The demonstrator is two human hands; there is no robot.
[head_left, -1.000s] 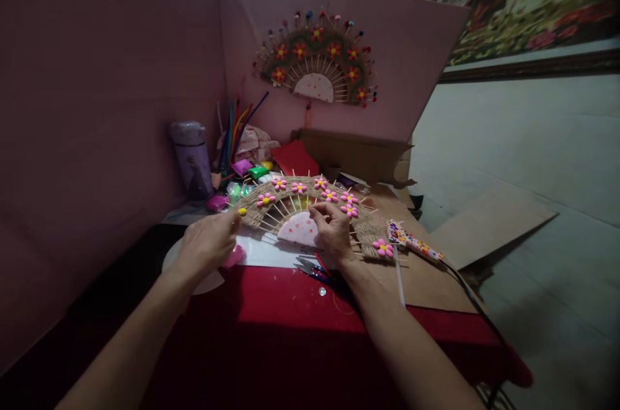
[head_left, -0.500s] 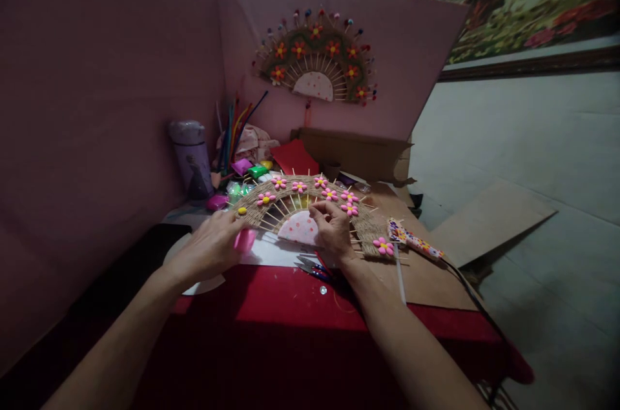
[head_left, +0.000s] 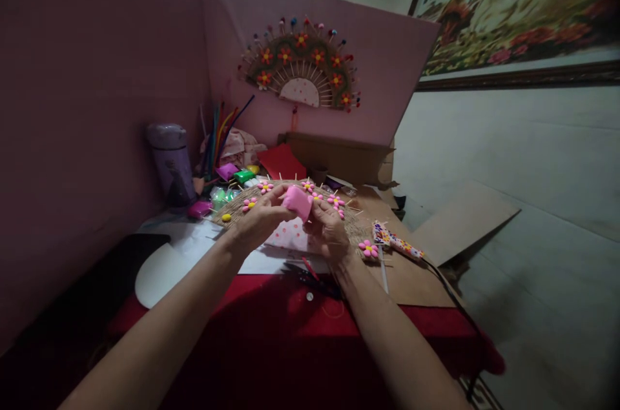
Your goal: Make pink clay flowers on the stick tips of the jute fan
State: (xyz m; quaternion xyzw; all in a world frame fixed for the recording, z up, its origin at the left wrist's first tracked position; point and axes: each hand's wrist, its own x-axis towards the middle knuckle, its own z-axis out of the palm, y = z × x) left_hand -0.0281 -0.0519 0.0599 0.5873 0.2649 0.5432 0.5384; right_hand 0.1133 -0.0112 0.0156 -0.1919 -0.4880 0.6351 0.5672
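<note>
A lump of pink modelling clay [head_left: 298, 202] is held up in front of the fan. My left hand [head_left: 259, 221] grips it from the left, fingers closed on its edge. At its right side my right hand [head_left: 330, 228] pinches the clay with bent fingers. Behind and below lies the twine-wrapped stick fan [head_left: 354, 224], partly hidden by both hands. Pink flowers with yellow centres dot its band, among them a pink flower [head_left: 368, 249] at the right end. A lone yellow disc [head_left: 226, 217] sits near its left end. The dotted white half-circle [head_left: 289, 235] shows between my forearms.
Scissors [head_left: 310, 277] and a small clear gem [head_left: 310, 296] lie near me on the red cloth [head_left: 232, 326]. A flower-patterned glue gun [head_left: 397, 241] with a cord rests on cardboard at right. Clay packets [head_left: 243, 175] and a purple bottle [head_left: 172, 164] stand left. A finished fan [head_left: 301, 51] hangs behind.
My left hand picked up the pink clay from beside the fan and brought it right and up to my right hand, which now touches it. The view has shifted slightly rightward.
</note>
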